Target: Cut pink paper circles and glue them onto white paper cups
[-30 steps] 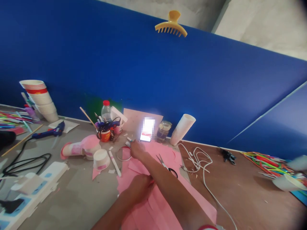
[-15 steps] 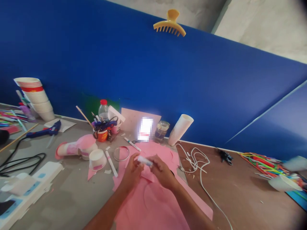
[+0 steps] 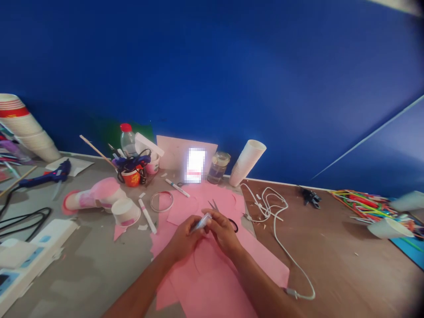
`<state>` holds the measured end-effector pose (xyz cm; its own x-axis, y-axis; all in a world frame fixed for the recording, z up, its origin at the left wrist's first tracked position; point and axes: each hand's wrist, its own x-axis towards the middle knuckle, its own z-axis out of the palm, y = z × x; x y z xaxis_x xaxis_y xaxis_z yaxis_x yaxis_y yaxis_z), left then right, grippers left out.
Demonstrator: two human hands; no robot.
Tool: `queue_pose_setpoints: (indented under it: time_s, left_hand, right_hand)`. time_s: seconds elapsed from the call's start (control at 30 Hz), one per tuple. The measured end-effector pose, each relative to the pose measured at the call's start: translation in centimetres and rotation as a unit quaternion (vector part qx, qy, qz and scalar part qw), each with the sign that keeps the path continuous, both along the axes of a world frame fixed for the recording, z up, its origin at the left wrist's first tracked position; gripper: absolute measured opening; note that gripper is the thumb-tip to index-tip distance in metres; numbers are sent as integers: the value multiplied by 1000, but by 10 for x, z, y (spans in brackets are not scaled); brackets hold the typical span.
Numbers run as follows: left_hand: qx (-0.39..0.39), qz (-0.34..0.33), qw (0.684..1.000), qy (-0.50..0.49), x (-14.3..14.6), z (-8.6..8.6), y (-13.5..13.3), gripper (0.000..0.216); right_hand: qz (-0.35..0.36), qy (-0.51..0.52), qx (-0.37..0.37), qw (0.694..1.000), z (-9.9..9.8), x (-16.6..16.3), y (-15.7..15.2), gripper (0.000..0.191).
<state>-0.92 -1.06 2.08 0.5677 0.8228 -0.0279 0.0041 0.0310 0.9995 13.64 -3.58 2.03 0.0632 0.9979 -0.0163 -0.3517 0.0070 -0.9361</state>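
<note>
One small, whitish, translucent piece (image 3: 201,222) sits between two sets of closed fingers above the middle of the overlapping pink paper sheets (image 3: 220,282). The left hand (image 3: 186,237) pinches its lower part; the right hand (image 3: 225,232) grasps the upper end with bent fingertips. What the piece is cannot be made out. Gripping it from both sides probably steadies something so slight, and its slant likely suits the angle of the wrists.

On the paper, partly behind the right hand, lie black-handled metal scissors (image 3: 214,206), seemingly left there for easy reach. A white slender stick with a pink band (image 3: 147,216) lies left of the paper. The thin, round, silvery ring (image 3: 162,211) overlaps the paper's left edge, and a white, blue-marked pen (image 3: 178,188) lies at its far left corner.

Beyond the paper's far edge stand a bright, blurred screen (image 3: 196,165), perhaps propped up for viewing, and a clear glass jar (image 3: 217,168). The smooth blue partition (image 3: 212,79) closes off forward movement. Right of the paper, a looping white cable (image 3: 292,293) could snag a sideways sweep; leftward, the stick and ring limit low movement.
</note>
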Motion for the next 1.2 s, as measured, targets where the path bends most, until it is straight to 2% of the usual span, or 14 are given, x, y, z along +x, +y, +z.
queue_pose_setpoints:
  time_s: [0.13,0.27,0.4,0.5,0.7,0.93,1.07,1.2]
  left_hand:
    - [-1,5,1000,11,1,-3,1,27]
    - [-22,13,1000,0,3,-9,-1,28]
    - [5,26,999,24,4,-12,-4,21]
    - [8,21,999,29,4,-11,-6,19]
    - [-78,0,997,-1,6,-7,-10,25]
    - [-142,-31,987,-76,5,0,-5,37]
    - [-185,-49,976,-109,5,6,-3,38]
    - [-235,-92,958,-140,4,3,-2,38]
  right_hand:
    - [-32,-43,9,999,-6,5,2,17]
    - [-52,24,-6,998,-9,11,5,18]
    - [-33,84,-24,996,-9,10,4,27]
    - [-12,51,-53,997,-12,7,2,30]
    - [4,3,-27,1000,-17,6,1,28]
    - [21,-3,-15,1000,-9,4,0,32]
    - [15,10,-8,1000,-8,4,0,30]
    - [9,-4,-11,1000,-10,5,0,28]
